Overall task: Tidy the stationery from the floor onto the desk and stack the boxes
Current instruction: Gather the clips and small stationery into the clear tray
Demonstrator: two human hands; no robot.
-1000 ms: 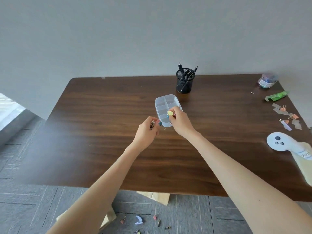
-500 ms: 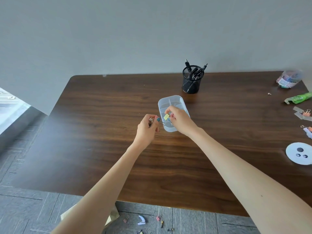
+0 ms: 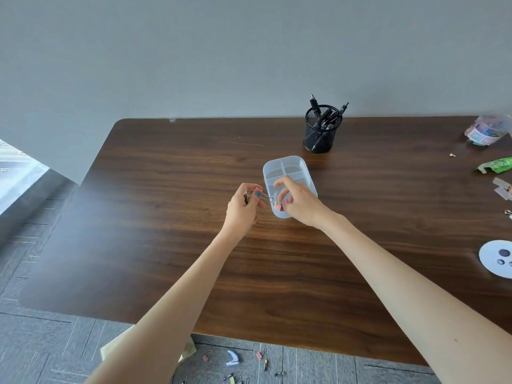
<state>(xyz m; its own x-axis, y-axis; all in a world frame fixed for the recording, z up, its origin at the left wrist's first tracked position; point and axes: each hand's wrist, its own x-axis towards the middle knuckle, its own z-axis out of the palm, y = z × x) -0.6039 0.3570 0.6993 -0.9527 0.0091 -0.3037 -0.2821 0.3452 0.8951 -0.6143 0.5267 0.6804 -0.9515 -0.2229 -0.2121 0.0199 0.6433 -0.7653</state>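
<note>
Reaching into the compartment box (image 3: 288, 167), the right hand (image 3: 300, 202) touches clips.

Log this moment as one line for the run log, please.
phase: sorting clips | left hand: holding binder clips | right hand: fingers in compartment box, on desk | floor: clips left

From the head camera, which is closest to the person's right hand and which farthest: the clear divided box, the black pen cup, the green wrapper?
From the right hand:
1. Clear divided box, directly under the fingers.
2. Black pen cup, behind it toward the wall.
3. Green wrapper, far off at the desk's right edge.
</note>
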